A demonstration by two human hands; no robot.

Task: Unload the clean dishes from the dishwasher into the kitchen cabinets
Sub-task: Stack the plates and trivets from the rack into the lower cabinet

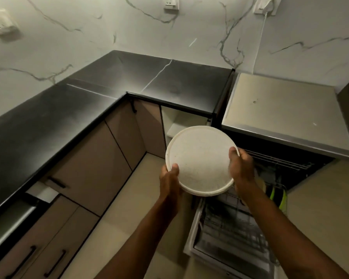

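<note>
As dishwasher [230,228] sits open, L hand [169,180] & R hand [242,166] fingers [175,168] grip white plate [201,158].

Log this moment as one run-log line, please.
white plate: held near open dishwasher | left hand: grips rim | right hand: grips rim | cabinet: open

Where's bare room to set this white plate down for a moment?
The black countertop is bare along both legs of the L, up to the marble wall. The steel top right of it is bare too. Crowded: the dishwasher rack under the plate.
</note>
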